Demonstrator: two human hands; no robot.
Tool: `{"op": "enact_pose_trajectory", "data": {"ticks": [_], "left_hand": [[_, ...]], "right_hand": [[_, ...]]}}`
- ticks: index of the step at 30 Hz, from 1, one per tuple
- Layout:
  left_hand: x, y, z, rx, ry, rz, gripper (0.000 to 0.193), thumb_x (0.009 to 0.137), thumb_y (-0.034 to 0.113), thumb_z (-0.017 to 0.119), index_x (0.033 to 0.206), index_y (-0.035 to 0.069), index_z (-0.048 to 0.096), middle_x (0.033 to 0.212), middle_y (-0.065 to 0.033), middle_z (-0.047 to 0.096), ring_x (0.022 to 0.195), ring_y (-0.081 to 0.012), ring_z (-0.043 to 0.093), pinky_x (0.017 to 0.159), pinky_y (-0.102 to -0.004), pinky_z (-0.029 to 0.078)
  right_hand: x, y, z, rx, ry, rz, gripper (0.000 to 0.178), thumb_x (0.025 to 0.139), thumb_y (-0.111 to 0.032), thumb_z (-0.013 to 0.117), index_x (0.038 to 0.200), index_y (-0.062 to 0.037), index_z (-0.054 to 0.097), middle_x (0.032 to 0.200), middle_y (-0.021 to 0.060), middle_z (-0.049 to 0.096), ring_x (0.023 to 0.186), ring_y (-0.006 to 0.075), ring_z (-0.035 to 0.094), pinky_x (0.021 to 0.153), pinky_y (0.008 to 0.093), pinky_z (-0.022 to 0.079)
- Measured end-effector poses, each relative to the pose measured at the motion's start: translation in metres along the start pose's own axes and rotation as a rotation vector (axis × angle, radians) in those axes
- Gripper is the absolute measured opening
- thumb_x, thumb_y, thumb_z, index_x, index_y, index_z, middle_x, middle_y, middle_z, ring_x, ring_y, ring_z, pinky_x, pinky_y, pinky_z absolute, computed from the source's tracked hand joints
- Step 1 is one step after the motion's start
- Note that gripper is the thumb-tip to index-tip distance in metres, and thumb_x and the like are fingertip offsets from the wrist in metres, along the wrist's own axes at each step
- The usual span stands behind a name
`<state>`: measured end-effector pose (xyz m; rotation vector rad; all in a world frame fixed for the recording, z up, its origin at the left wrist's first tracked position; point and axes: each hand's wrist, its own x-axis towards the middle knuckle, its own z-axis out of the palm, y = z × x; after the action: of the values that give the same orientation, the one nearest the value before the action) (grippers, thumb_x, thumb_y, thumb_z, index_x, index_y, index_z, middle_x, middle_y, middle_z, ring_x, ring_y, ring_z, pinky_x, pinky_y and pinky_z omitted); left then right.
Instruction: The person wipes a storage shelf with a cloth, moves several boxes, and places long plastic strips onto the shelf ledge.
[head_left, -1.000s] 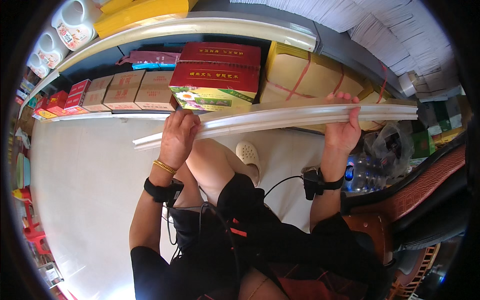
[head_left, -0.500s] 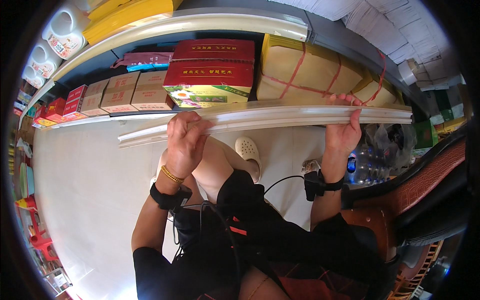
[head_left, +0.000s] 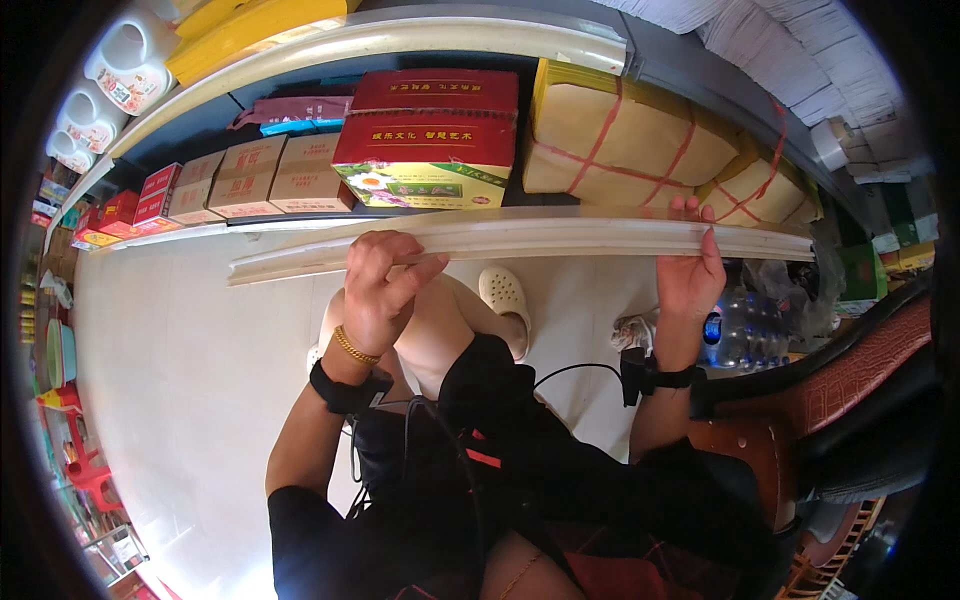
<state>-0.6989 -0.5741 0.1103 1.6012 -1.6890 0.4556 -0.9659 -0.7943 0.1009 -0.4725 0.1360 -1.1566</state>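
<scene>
A long cream plastic shelf label strip (head_left: 560,237), ridged along its length with a clear edge, spans the view in front of the lower shelf. Both ends stick out past my hands. My left hand (head_left: 380,285) grips it left of the middle, fingers bent over it and thumb pressed along the near side. Toward the strip's right end, my right hand (head_left: 690,275) holds it from below, palm up, with the thumb in front and fingertips showing behind. The strip is raised above the floor and my knees.
On the shelf ahead sit a red carton (head_left: 430,140), several brown boxes (head_left: 250,172) and yellowish paper bundles (head_left: 620,140) tied with red string. A similar strip (head_left: 450,38) runs along the upper shelf edge. Bottles (head_left: 745,325) and a brown chair (head_left: 860,365) are at right.
The strip has turned a little about its length, and its right end sits slightly lower. Both hands still hold it; my left fingers have shifted slightly. The view has moved slightly.
</scene>
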Motion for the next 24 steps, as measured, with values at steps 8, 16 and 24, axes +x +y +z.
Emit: {"op": "enact_pose_trajectory", "data": {"ticks": [8, 16, 24], "left_hand": [[-0.003, -0.007, 0.002, 0.116, -0.003, -0.009, 0.029, 0.058, -0.001, 0.065, 0.086, 0.008, 0.062, 0.09, -0.0073, 0.052, 0.085, -0.0244, 0.051, 0.074, -0.0352, 0.041], [0.008, 0.0, 0.001, 0.069, -0.085, -0.104, 0.038, 0.064, 0.013, 0.07, 0.099, 0.011, 0.057, 0.1, -0.0092, 0.052, 0.093, -0.0269, 0.049, 0.082, -0.0363, 0.038], [0.007, 0.008, -0.004, 0.196, 0.037, -0.148, 0.047, 0.06, 0.013, 0.073, 0.104, 0.011, 0.055, 0.1, -0.0076, 0.049, 0.093, -0.0252, 0.046, 0.08, -0.0362, 0.036]], "right_hand": [[-0.002, 0.001, -0.002, -0.072, -0.073, 0.024, 0.03, 0.084, -0.005, 0.04, 0.114, -0.0031, 0.045, 0.122, 0.0131, 0.043, 0.123, 0.0311, 0.03, 0.101, 0.0571, 0.017], [-0.002, -0.003, -0.011, 0.137, 0.042, -0.044, 0.031, 0.08, 0.004, 0.038, 0.108, -0.0075, 0.045, 0.119, 0.0107, 0.047, 0.119, 0.0289, 0.037, 0.097, 0.0636, 0.017], [-0.008, -0.015, 0.017, 0.187, -0.217, 0.006, 0.033, 0.077, 0.008, 0.041, 0.106, -0.0061, 0.046, 0.115, 0.0081, 0.047, 0.12, 0.0264, 0.035, 0.1, 0.0607, 0.014]]}}
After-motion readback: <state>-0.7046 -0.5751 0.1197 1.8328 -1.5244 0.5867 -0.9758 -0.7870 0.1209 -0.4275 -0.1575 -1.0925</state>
